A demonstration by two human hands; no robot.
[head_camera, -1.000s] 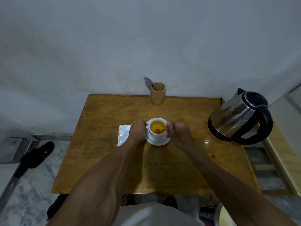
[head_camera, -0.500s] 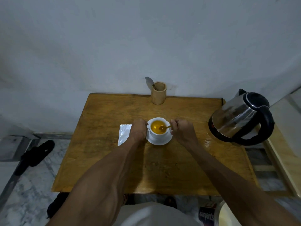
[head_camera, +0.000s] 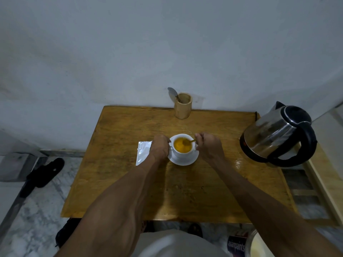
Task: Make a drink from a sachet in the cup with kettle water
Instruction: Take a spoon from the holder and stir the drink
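- The small white ceramic cup (head_camera: 182, 148) sits on its white saucer (head_camera: 183, 160) near the middle of the worn wooden table (head_camera: 130, 182), filled close to the brim with a cloudy orange-yellow drink (head_camera: 181, 144).
- A thin spoon (head_camera: 189, 141) slants into the drink from the right. Its bowl is under the surface, which suggests the powder is being stirred in.
- The right hand (head_camera: 208, 147) is curled closed just right of the cup, pinching the spoon's handle between the fingertips.
- The left hand (head_camera: 159, 148) is closed against the cup's left side, at the handle, most likely to stop cup and saucer sliding during the stirring. Whether a finger goes through the handle I cannot tell.
- A flat silvery sachet (head_camera: 143, 152) lies on the table just left of the left hand, partly under the wrist. It looks emptied and set aside.
- The steel electric kettle with black lid and handle (head_camera: 278, 134) stands at the right edge of the table, well apart from the cup, so the stirring elbow has room.
- A bamboo-coloured cylindrical holder (head_camera: 182, 106) with one more metal spoon (head_camera: 173, 93) in it stands at the far edge, against the wall.
- Nothing stands between the hands and the cup. The full cup is the one risk, since brisk stirring could slop drink into the saucer.
- On the floor to the left lies a dark sandal (head_camera: 44, 173).
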